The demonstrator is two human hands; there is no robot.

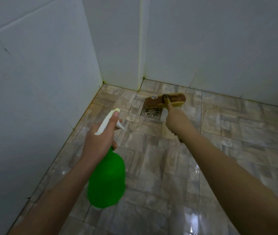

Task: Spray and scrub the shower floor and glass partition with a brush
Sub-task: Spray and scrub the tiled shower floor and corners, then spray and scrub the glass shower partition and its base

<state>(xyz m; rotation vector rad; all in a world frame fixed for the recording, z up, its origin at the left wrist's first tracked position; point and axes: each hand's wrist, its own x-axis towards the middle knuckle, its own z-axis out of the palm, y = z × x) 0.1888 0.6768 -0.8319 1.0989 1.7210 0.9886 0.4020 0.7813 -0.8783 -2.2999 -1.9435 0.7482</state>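
Observation:
My left hand (99, 138) grips the neck of a green spray bottle (107, 180) with a white trigger head (108, 120), its nozzle aimed toward the far corner. My right hand (177, 122) is closed around the handle of a wooden scrub brush (166, 100). The brush head rests on the brown tiled shower floor (151, 160), right at the far edge of the metal floor drain (151, 112). No glass partition is in view.
White tiled walls (38, 85) enclose the floor on the left and at the back, with a white corner column (141, 48) jutting out near the drain. The floor tiles at the lower right shine wet.

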